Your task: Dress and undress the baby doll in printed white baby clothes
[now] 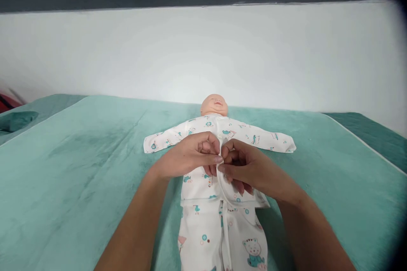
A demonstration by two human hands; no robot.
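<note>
hands [190, 154] together, both apparently pinching shirt front [200, 190] | doll [214, 105] face-up, teal sheet [79, 169] beneath

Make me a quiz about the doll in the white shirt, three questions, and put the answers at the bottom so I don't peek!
1. True or false: the doll's two sleeves stretch out to the sides.

2. Where do the left hand and the right hand come together?
A) At the doll's head
B) At the front of the shirt
C) At the end of a sleeve

3. Fill in the color: the doll lies on a ____ cloth.

Key:
1. True
2. B
3. Green (a bluish green)
</note>
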